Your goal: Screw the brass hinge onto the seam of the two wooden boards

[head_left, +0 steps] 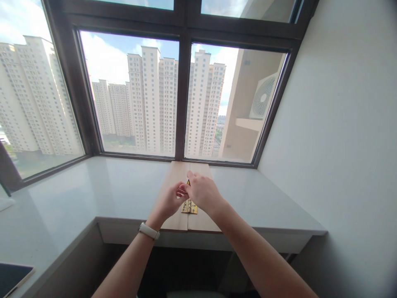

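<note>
Two pale wooden boards lie side by side on the white windowsill, with a narrow seam between them. Across that seam rests a gold-coloured hinge near the boards' front end. My left hand and my right hand meet just above and beyond the hinge, fingers curled and pinched together. A second small gold piece with dark edges shows between the fingertips. Whether it is held or lies on the boards behind them I cannot tell. A white band circles my left wrist.
The white sill runs under the dark-framed window and bends toward me at left. A dark flat device lies at the lower left. A white wall rises at right. Below the sill's front edge is a dark recess.
</note>
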`<state>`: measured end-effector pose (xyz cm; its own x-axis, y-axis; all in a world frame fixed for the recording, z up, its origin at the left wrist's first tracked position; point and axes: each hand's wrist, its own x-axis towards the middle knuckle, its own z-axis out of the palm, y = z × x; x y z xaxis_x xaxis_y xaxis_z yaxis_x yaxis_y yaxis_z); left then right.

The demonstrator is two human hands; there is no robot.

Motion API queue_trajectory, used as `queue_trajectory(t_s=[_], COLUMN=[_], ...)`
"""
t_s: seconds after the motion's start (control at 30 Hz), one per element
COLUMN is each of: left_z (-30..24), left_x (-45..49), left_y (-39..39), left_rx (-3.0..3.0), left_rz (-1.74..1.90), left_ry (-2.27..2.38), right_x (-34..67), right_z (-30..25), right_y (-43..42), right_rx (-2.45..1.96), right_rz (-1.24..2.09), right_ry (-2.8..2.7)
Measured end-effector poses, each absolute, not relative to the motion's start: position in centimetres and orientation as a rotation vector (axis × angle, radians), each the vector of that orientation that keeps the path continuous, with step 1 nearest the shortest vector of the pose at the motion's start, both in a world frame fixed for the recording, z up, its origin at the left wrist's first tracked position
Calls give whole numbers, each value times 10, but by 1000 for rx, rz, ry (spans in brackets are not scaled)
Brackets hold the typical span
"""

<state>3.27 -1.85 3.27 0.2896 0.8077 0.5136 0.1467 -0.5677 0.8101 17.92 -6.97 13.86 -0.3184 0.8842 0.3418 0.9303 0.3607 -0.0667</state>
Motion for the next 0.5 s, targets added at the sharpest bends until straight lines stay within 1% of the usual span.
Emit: queue_trajectory(t_s=[0.1, 0.2, 0.37, 0.5], left_z=[34, 36, 35, 31], left_x=[37, 36, 26, 23], left_y=[-21, -23, -19, -14], left_rx=[1948, 1972, 1898, 1863], left_rz=[1324, 1302, 1190, 1180], left_ry=[919, 935, 754, 681], right_x=[176, 177, 184, 186], right_z=[136, 135, 137, 138], right_y=[-67, -66, -68, -66], right_rx=[-1665, -1627, -1509, -1365], right_rz=[-261, -273, -208, -117], right_ry=[-2299, -2337, -2422, -2482])
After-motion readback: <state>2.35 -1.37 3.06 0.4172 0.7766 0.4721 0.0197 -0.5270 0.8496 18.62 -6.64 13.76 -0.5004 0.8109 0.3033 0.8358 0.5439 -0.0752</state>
